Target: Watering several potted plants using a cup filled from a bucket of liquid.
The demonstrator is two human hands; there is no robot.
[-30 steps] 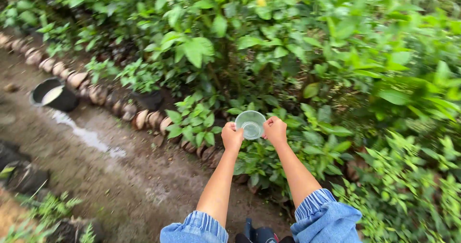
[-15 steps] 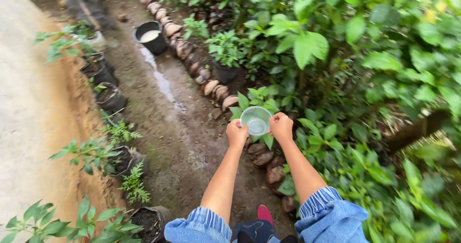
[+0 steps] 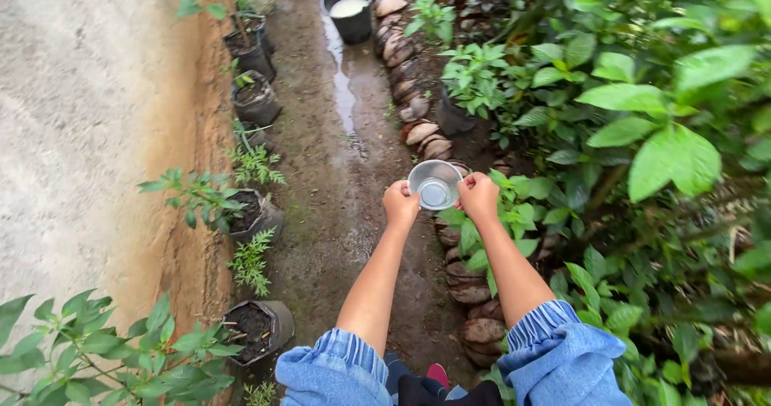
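Two denim sleeves sit at the bottom of the view, bare forearms reaching forward from them. The left hand (image 3: pixel 400 205) and the right hand (image 3: pixel 479 195) are both clenched on opposite edges of a small clear plastic cup (image 3: pixel 434 184), holding it out in front, its open mouth tipped toward the camera. A little water seems to sit in its bottom, though I cannot tell how much.

Under the cup runs a wet dirt path (image 3: pixel 337 213), bordered on the right by a row of coconut husks (image 3: pixel 466 281) and dense green shrubs (image 3: pixel 642 133). On the left, several black nursery bags (image 3: pixel 259 326) with seedlings stand against a bare concrete wall (image 3: pixel 80 117). Farther up the path a long puddle (image 3: pixel 344 93) leads to a black bucket (image 3: pixel 352 8) of pale liquid.

Judging from this, the thin cup could buckle if the grip tightens, or spill if it tips further. The muddy ground looks slick, so a careless step could mean a slip, and the bags crowd the path's left edge.
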